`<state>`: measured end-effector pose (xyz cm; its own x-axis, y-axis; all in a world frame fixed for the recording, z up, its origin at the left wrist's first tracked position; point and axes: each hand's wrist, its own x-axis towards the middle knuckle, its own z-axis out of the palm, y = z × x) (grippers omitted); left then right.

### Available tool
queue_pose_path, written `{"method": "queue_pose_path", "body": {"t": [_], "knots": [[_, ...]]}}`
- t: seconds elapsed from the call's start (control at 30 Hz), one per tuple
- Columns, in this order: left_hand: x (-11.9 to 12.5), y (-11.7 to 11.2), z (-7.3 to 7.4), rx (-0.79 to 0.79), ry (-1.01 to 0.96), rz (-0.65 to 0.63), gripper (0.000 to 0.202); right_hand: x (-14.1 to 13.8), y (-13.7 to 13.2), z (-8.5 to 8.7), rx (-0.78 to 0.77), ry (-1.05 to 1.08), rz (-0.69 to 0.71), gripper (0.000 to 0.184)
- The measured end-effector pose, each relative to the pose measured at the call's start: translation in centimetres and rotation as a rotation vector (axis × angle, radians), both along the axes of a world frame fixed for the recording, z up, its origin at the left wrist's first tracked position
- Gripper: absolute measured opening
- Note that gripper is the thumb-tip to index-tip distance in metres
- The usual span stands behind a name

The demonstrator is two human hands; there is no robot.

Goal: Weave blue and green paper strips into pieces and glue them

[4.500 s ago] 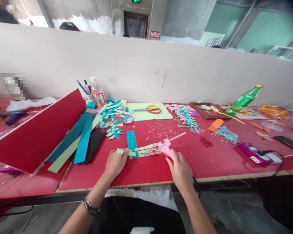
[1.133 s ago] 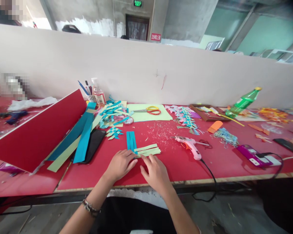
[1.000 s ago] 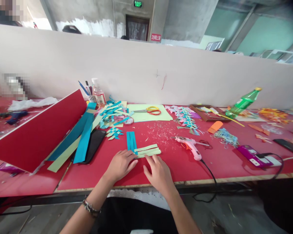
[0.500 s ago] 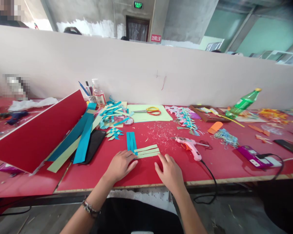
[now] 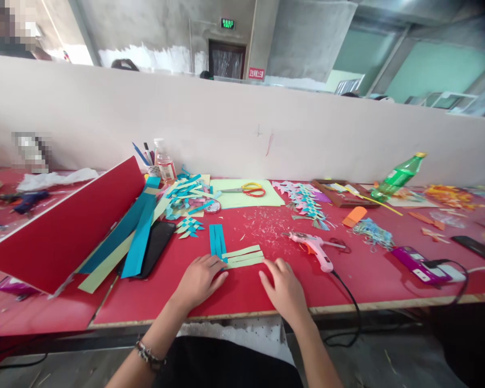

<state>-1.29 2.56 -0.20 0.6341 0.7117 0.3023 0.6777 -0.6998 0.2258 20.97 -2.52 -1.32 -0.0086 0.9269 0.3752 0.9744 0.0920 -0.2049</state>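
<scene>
Head view: EXIT sign [image 5: 227, 23] beyond strips [image 5: 244, 257]

the right hand [image 5: 285, 286] has released the pink glue gun [image 5: 316, 249] and moved rightward along the pale strips [image 5: 246, 262].

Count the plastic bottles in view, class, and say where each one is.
2: a clear bottle beside the pen cup, and a green bottle at right, near the brown tray. The red board may hide others.
</scene>
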Motion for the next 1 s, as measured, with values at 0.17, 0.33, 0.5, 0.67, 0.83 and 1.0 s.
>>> {"method": "queue_pose_path", "body": {"t": [0.17,0.33,0.5,0.67,0.83,1.0], "knots": [[0.1,0.4,-0.9,0.220,-0.038,0.396,0.034,5.9,0.4,0.2,0.181,-0.090,-0.468,0.040],[-0.1,0.4,-1.5,0.166,-0.023,0.521,0.035,10.0,0.9,-0.7,0.004,-0.183,-0.648,0.033],[-0.4,0.1,-1.1,0.059,-0.073,0.494,0.022,11.6,2.2,-1.1,-0.154,-0.033,-0.548,0.028],[-1.1,0.3,-1.1,-0.005,-0.121,0.463,0.015,12.0,4.2,-0.1,-0.070,-0.034,-0.499,0.026],[-1.6,0.8,-1.3,-0.093,-0.214,0.432,0.010,11.2,5.1,1.7,-0.222,-0.200,-0.490,0.023],[-1.8,0.9,-1.6,-0.252,-0.393,0.387,0.007,9.8,6.5,5.3,-0.236,-0.171,-0.413,0.027]]}}
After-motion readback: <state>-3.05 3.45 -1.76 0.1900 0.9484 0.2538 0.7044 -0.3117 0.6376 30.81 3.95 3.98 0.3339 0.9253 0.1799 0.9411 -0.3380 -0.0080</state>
